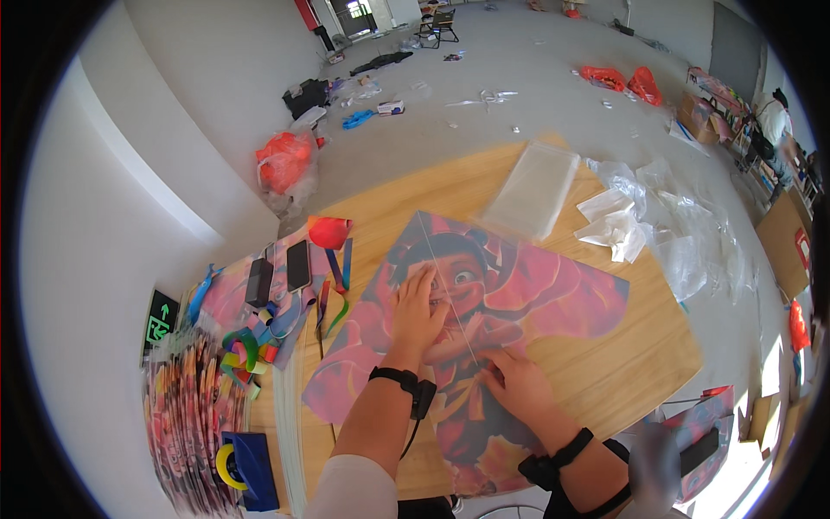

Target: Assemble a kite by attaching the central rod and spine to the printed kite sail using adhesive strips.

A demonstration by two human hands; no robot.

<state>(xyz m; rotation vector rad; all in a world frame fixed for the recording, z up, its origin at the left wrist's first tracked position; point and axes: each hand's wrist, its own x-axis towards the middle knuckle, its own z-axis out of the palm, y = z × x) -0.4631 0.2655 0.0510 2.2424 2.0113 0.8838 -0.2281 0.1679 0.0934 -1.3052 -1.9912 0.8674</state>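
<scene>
A thin kite sail (pixel 553 303), printed in pink, red and dark tones with a cartoon figure, lies spread on the wooden table. A fine white line (pixel 448 294), a rod or a seam, runs down its middle. My left hand (pixel 417 316) rests palm down on the sail, left of the line, with fingers stretched out. At the line's lower end my right hand (pixel 516 382) is closed in a pinch against the sail. Whatever its fingertips hold is hidden. Dark straps circle both wrists.
Left on the table are a phone (pixel 298 265), a black case (pixel 259 282), coloured ribbons (pixel 251 350), stacked printed sails (pixel 186 415) and a blue tape dispenser (pixel 257 471). Clear plastic sleeves (pixel 534 190) lie at the far edge, beside crumpled plastic (pixel 679 221). A person (pixel 772 121) is far right.
</scene>
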